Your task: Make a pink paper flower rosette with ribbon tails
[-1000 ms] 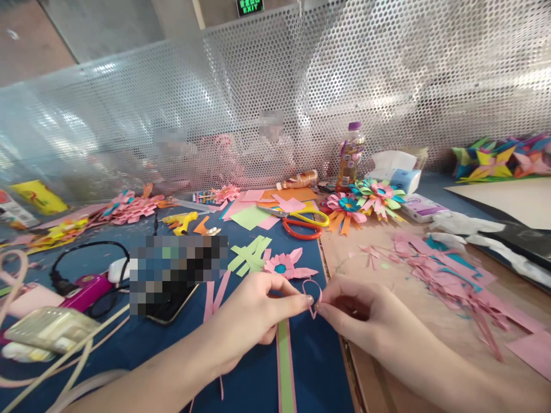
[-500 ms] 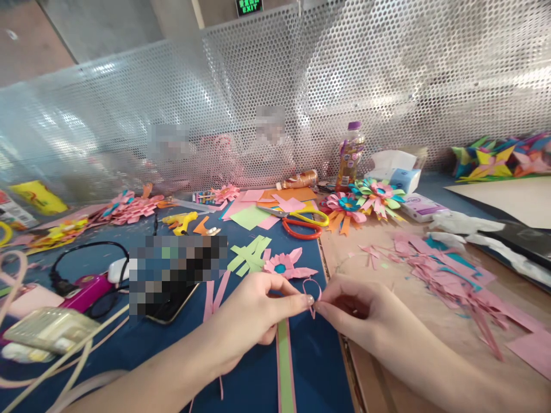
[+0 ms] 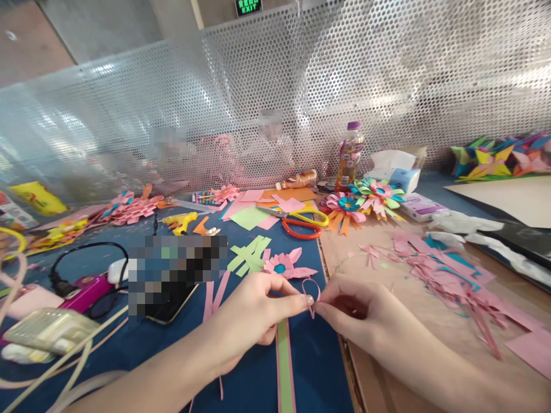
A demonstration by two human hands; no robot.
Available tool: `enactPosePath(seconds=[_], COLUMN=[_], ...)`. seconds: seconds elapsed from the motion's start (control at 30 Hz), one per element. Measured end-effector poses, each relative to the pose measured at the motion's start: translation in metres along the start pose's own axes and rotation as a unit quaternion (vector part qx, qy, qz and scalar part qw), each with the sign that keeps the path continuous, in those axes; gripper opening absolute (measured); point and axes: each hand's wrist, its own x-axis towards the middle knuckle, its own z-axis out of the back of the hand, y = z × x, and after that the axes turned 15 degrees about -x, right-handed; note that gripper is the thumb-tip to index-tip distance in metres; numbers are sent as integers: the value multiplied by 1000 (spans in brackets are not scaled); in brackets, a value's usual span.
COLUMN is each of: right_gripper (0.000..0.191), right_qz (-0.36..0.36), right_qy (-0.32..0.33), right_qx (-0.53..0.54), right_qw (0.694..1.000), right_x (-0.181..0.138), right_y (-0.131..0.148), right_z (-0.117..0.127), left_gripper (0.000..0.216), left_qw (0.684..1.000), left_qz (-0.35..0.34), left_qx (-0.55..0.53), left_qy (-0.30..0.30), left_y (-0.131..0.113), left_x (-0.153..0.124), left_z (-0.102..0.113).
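A thin pink paper strip [image 3: 318,287], bent into a small loop, is pinched between both hands. My left hand [image 3: 267,307] holds one side of it with thumb and forefinger. On its other side, the fingertips of my right hand [image 3: 359,304] are closed on the same strip. Just beyond lies a pink paper flower [image 3: 282,267] with a blue centre, and green paper strips [image 3: 249,255] are crossed beside it. Below my left hand a long green strip with pink edges [image 3: 285,367] runs toward me. Pink strips [image 3: 219,292] lie left of that hand.
Scissors [image 3: 303,223] with red and yellow handles lie behind the flower. A phone [image 3: 172,304], a yellow glue gun [image 3: 181,222] and cables [image 3: 86,350] are to the left. Pink scraps [image 3: 443,264] cover cardboard [image 3: 387,338] on the right. A drink bottle [image 3: 349,155] stands at the back.
Both hands stay in nearly the same place, still pinching the strip. The loop and the right fingertips have shifted very slightly left.
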Motion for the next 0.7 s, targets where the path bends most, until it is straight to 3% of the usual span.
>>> enactPosePath(seconds=[0.23, 0.43, 0.57, 0.7], right_gripper=[21, 21, 14, 9], right_qz=[-13, 21, 111, 244], right_qy=[20, -3, -53, -119], right_qx=[-15, -54, -123, -182], right_qw=[1000, 998, 985, 945], right_x=[-4, -4, -1, -1], right_y=[5, -3, -6, -13], right_z=[6, 5, 3, 3], left_gripper=[26, 23, 22, 22], left_qw=[1000, 999, 997, 990], left_qz=[7, 29, 42, 61], left_qx=[-12, -37, -61, -116], left_qy=[3, 12, 17, 45], left_y=[-1, -4, -5, -4], left_x=[0, -1, -2, -2], left_z=[1, 0, -1, 0])
